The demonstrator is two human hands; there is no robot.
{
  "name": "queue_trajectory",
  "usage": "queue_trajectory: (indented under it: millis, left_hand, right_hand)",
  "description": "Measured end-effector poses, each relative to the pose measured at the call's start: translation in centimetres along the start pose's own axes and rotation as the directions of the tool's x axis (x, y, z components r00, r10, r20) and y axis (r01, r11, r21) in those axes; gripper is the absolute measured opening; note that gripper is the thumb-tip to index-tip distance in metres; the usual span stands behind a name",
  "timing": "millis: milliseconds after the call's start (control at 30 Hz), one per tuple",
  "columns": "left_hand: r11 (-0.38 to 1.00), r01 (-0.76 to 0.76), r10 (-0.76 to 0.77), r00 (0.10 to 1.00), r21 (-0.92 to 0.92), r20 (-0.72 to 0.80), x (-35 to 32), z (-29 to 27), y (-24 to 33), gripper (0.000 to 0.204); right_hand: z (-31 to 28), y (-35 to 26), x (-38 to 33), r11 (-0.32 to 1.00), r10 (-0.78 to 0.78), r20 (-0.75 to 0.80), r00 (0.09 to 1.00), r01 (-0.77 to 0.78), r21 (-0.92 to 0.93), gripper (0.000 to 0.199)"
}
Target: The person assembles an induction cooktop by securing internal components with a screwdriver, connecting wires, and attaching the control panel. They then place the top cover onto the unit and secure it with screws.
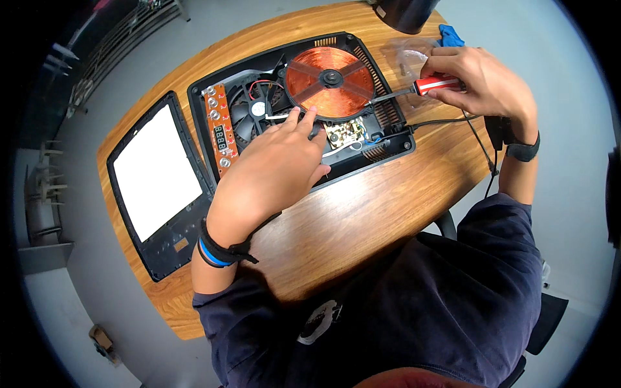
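An opened induction cooktop base (pixel 304 184) lies on the wooden table with its inner parts showing. Its round copper coil (pixel 352 81) sits at the upper right, beside a black fan (pixel 242 123) and an orange control board (pixel 222 139). My left hand (pixel 275 158) rests palm down over the housing, fingers stretched out, fingertips at the coil's lower left edge. It covers part of the fan and the lower interior. In my right hand (pixel 475 81) is a screwdriver (pixel 430 85) with a red and white handle. Its shaft points left, the tip at the coil's right lower rim.
The detached top cover (pixel 171 249), black with a white inner panel, lies at the table's left. A dark cylindrical container (pixel 404 13), clear plastic (pixel 411 58) and a blue cloth-like thing (pixel 451 35) are at the far right. A black cord (pixel 446 121) runs off right.
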State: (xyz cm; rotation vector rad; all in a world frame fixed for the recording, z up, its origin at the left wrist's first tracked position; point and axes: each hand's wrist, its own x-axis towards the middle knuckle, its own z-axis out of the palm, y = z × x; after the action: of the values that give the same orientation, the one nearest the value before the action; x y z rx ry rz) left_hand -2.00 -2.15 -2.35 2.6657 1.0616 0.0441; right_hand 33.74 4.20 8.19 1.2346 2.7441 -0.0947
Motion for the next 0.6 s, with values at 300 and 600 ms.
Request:
queue_trajectory:
  millis: [300, 600]
  left_hand:
    - [1.000, -0.012, 0.013, 0.994, 0.015, -0.105, -0.2, 0.9, 0.1, 0.054]
    - [0.999, -0.035, 0.038, 0.995, 0.027, -0.095, 0.5, 1.4, -0.4, 0.055]
  right_hand:
    - [0.3, 0.2, 0.4, 0.998, -0.002, -0.016, 1.000, 0.001, -0.063, 0.023]
    - [0.1, 0.4, 0.6, 0.995, 0.077, 0.092, 0.993, -0.071, -0.066, 0.029]
